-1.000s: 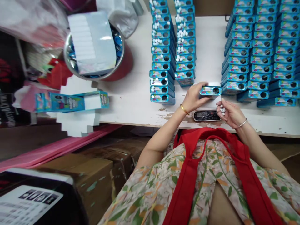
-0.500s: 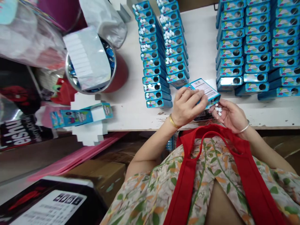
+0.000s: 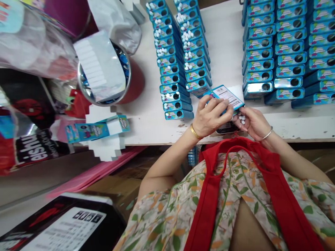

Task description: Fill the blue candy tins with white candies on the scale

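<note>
My left hand (image 3: 209, 116) grips a small blue box (image 3: 225, 95), tilted so its white label side faces up. My right hand (image 3: 250, 122) is cupped just under the box's lower end and holds several small white candies (image 3: 242, 118). Both hands hover over the front edge of a white table (image 3: 230, 55), above a small black scale (image 3: 225, 129) that is mostly hidden. Left of my hands stand two rows of blue boxes (image 3: 174, 62), many with white candies lying on top. At the right are more rows of blue boxes (image 3: 285, 48) with round holes.
A steel bowl (image 3: 104, 69) with a silvery packet in it sits on a red base at the left. Flat unfolded blue cartons (image 3: 96, 130) lie at the table's left edge. Plastic bags fill the upper left. Brown cardboard boxes (image 3: 110, 188) stand below the table.
My left hand lifted the blue box off the table and tipped it label side up against my right hand. My right hand moved in under the box with the candies.
</note>
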A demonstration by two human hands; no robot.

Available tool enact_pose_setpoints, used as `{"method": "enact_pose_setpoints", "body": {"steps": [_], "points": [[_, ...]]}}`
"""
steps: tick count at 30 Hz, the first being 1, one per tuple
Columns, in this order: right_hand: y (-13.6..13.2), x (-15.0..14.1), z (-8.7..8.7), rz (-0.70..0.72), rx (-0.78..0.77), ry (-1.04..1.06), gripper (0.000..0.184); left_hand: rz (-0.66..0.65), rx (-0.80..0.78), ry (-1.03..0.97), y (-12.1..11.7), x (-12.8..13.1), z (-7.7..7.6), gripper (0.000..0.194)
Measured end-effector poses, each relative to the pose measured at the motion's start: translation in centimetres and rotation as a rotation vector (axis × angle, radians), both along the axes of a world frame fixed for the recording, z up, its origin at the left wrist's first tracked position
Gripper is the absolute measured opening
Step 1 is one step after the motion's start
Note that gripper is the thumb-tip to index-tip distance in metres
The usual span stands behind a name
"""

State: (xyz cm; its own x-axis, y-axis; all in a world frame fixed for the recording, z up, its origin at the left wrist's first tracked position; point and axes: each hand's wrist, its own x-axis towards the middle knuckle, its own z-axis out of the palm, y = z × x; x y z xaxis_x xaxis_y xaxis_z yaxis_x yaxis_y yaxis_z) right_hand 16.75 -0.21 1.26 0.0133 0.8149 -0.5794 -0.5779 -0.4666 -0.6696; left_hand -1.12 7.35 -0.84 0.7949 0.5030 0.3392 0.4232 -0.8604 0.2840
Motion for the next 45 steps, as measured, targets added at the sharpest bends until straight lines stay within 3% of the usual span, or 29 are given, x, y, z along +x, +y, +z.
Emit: {"method": "enact_pose_setpoints", "body": {"steps": [5, 9, 14, 22, 29, 35, 45], "points": [[0.2, 0.0, -1.0, -0.003, -0.02, 0.098, 0.014, -0.055, 0.04, 0.068, 0.3, 0.0, 0.2, 0.024], [0.1, 0.1, -1.5, 0.027, -0.028, 0.17, 0.014, -0.087, 0.093, 0.088, 0.4, -0.1, -0.1, 0.025], [0.1, -0.8, -2.0, -0.019, -0.019, 0.049, 0.023, -0.091, 0.175, 0.109, 0.4, -0.1, -0.1, 0.025], [0.0, -0.8, -2.7, 0.019, 0.019, 0.083, 0.017, -0.104, 0.049, 0.103, 0.7, -0.6, -0.3, 0.025], [0.0, -1.4, -2.9, -0.013, 0.003, -0.018, 0.026, -0.149, 0.174, 0.137, 0.7, -0.1, 0.2, 0.026], [0.0, -1.4, -3.2, -0.014, -0.033, -0.028, 0.029, -0.165, 0.113, 0.174, 0.6, 0.4, 0.5, 0.023], [-0.4, -0.8, -3.9, 0.011, 0.025, 0.156, 0.013, -0.193, 0.162, 0.244, 0.2, 0.9, 1.1, 0.023]]}}
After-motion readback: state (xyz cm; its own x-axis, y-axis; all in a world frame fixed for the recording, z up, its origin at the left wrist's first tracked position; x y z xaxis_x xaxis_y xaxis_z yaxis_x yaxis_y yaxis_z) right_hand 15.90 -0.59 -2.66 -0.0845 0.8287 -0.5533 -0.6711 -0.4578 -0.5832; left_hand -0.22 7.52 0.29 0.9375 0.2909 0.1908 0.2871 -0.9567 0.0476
